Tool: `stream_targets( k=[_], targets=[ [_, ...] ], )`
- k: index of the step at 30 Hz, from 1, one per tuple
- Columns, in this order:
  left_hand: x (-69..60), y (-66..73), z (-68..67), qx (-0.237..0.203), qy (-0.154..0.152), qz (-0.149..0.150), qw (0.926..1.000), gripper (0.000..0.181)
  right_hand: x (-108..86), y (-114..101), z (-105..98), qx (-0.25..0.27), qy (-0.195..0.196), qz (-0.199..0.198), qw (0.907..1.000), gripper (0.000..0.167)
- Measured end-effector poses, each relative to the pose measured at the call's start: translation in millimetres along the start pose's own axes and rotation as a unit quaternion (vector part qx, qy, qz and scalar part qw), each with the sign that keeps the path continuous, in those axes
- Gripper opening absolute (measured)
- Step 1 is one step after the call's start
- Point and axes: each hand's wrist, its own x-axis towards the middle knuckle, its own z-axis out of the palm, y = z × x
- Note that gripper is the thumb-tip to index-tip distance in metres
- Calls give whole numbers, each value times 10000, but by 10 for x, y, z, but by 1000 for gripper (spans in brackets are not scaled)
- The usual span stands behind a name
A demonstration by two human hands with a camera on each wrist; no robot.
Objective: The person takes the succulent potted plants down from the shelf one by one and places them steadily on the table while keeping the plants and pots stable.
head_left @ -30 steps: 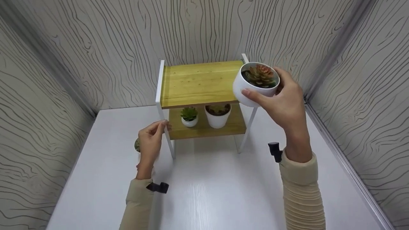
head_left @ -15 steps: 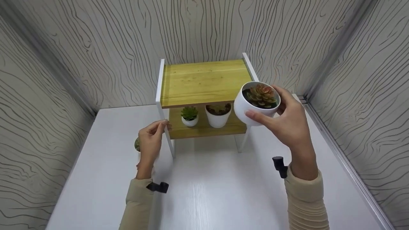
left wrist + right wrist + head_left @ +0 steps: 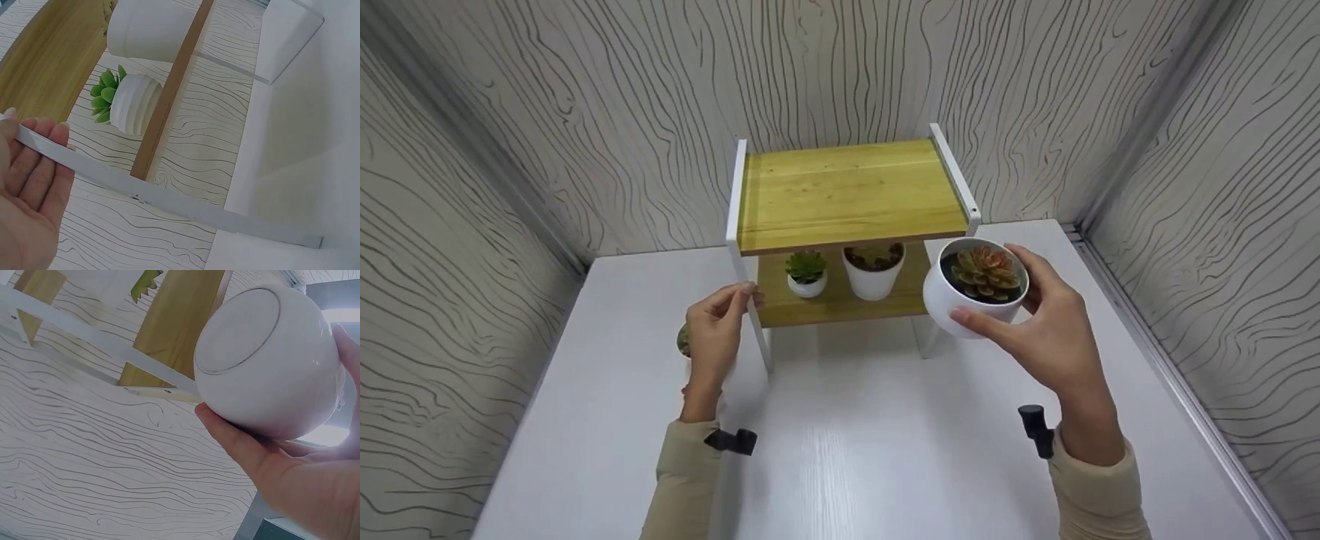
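My right hand (image 3: 1046, 330) grips a round white pot (image 3: 964, 304) with a reddish-green succulent (image 3: 986, 274) in it, tilted toward me. It hangs in the air before the right end of a two-tier shelf. Its smooth underside shows in the right wrist view. My left hand (image 3: 716, 330) holds the shelf's white front left leg (image 3: 101, 169) between thumb and fingers. On the lower board (image 3: 787, 313) stand a small ribbed white pot (image 3: 135, 104) with a green succulent (image 3: 805, 265) and a larger white pot (image 3: 874, 282) whose plant is partly hidden.
The shelf's wooden top board (image 3: 847, 195) sits between white side rails. Another potted plant (image 3: 684, 341) stands left of the shelf, mostly hidden behind my left hand. The white table (image 3: 840, 450) is bounded by wood-patterned walls (image 3: 840, 67) at the back and sides.
My right hand has come down with the potted succulent, from beside the top board to about the lower board's height in the head view, and slightly right. The left hand stays on the leg.
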Motion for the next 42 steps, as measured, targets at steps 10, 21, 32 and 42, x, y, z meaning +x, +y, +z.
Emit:
stream_targets(
  k=[10,21,32,42],
  targets=[
    [12,1,12,76,54,-92,9999,24,-161,285,92,18,-144,195,9997,100],
    [-16,-11,11,59,94,-104,9999,27,-289,799,206,272,-27,-49,9996,97],
    [-3,-31,15,69,67,14,10000,22,-313,1226,212,235,-36,-6,9997,97],
    [-16,-44,2,67,129,-79,9999,21,-209,1487,197,138,-69,477,9987,101]
  ],
)
